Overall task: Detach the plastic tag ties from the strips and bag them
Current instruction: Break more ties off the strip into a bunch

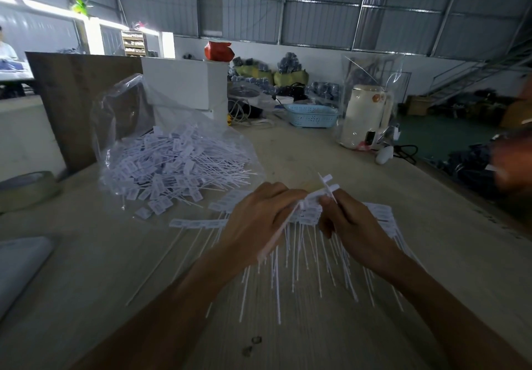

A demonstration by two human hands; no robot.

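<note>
A strip of white plastic tag ties hangs between my hands above the wooden table, its thin tails fanning down toward me. My left hand grips the strip's left part, fingers curled round a bundle of tails. My right hand pinches the white runner at the strip's top, which sticks up between my hands. A clear plastic bag lies open at the left-centre, holding a heap of loose detached tag ties. A few more ties lie flat just left of my left hand.
A tape roll sits at the left edge, a grey flat object below it. A brown board and white box stand behind the bag. A blue basket and cream kettle stand farther back. Another person's blurred hand is at right.
</note>
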